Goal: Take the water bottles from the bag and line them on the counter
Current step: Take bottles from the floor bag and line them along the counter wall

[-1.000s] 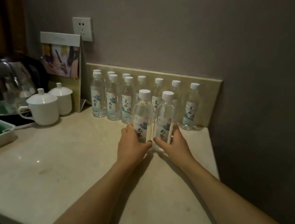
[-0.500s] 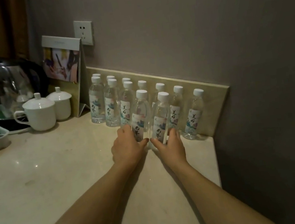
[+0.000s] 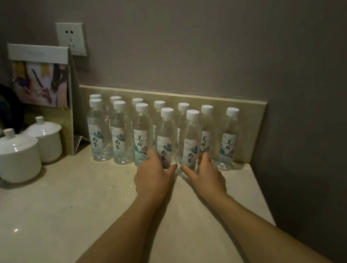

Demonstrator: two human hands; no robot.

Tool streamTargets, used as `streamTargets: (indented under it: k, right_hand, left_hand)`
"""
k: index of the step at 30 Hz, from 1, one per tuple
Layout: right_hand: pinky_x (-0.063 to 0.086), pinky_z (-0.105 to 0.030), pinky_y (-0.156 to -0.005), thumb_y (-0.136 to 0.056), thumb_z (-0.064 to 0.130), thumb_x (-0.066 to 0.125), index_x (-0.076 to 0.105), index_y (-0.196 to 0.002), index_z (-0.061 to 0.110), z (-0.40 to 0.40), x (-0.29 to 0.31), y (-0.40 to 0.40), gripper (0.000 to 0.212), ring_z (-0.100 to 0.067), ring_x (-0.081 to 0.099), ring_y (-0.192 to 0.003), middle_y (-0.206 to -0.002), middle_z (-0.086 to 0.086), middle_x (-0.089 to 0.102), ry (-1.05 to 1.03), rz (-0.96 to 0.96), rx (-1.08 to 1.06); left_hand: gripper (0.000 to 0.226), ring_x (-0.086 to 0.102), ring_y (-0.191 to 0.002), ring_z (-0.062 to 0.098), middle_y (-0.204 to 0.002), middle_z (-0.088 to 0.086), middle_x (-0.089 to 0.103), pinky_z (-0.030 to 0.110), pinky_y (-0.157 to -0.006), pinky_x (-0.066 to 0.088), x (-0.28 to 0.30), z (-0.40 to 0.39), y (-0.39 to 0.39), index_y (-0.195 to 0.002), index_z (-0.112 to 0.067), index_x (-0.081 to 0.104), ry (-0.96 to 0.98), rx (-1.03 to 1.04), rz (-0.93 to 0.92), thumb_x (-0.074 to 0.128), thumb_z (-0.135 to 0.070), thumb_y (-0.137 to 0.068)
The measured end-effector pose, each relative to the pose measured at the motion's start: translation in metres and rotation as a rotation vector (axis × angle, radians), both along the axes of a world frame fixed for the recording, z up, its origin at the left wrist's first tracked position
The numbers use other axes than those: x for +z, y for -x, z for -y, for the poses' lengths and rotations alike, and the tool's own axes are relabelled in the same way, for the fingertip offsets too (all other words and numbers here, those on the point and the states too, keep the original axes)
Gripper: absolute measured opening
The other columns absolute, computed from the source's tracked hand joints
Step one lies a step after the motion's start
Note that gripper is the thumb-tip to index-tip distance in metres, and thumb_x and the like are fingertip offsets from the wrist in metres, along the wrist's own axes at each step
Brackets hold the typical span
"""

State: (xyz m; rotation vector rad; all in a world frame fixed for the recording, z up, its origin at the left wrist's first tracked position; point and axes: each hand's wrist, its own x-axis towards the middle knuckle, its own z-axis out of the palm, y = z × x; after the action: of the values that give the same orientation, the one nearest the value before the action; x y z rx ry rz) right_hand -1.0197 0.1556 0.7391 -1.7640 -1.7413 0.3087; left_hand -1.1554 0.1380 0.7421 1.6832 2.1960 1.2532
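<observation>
Left hand (image 3: 152, 178) and right hand (image 3: 206, 174), at frame centre, each have their fingers wrapped round the base of one bottle (image 3: 166, 141) and its neighbour (image 3: 190, 144), both upright on the worktop (image 3: 48, 223). Risk: pushing either bottle further may topple the tightly packed rear row (image 3: 181, 108).

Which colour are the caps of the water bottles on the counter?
White. All the bottle caps are plain white; the head view, the only one, shows them clearly.

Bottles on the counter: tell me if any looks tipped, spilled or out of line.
Nothing stands out. All bottles stand upright and capped in two rows along the backsplash; the left hand and right hand each touch a front one. No spill shows.
</observation>
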Motion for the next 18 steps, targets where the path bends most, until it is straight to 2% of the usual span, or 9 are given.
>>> streamTargets:
  k: [6, 12, 18]
  right_hand:
    - [0.050, -0.040, -0.081, -0.085, 0.064, 0.052, 0.039, -0.113, 0.025, -0.001, 0.001, 0.003, 0.050, -0.028, 0.060, -0.109, -0.124, -0.001, 0.060, -0.018, 0.056, -0.039]
    - [0.051, -0.043, -0.085, -0.081, 0.067, 0.053, 0.048, -0.111, 0.023, -0.002, 0.002, 0.012, 0.053, -0.028, 0.060, -0.108, -0.121, -0.001, 0.062, 0.022, 0.026, -0.123]
    - [0.051, -0.040, -0.080, -0.083, 0.066, 0.051, 0.044, -0.110, 0.021, 0.001, -0.001, 0.017, 0.052, -0.031, 0.061, -0.107, -0.118, -0.004, 0.063, -0.046, 0.082, -0.168]
  left_hand:
    - [0.053, 0.068, -0.094, 0.028, -0.103, 0.005, 0.067, 0.044, -0.078, 0.058, -0.006, -0.006, 0.005, -0.112, -0.019, 0.043, -0.017, -0.048, 0.030, 0.067, -0.056, -0.081]
    - [0.041, 0.068, -0.091, 0.026, -0.101, 0.005, 0.067, 0.042, -0.076, 0.059, -0.007, -0.010, 0.014, -0.109, -0.017, 0.044, -0.010, -0.123, -0.005, 0.064, -0.045, -0.088]
    - [0.037, 0.066, -0.094, 0.027, -0.103, 0.006, 0.066, 0.040, -0.077, 0.056, -0.003, -0.011, 0.013, -0.112, -0.016, 0.044, 0.012, -0.124, -0.020, 0.061, -0.042, -0.092]
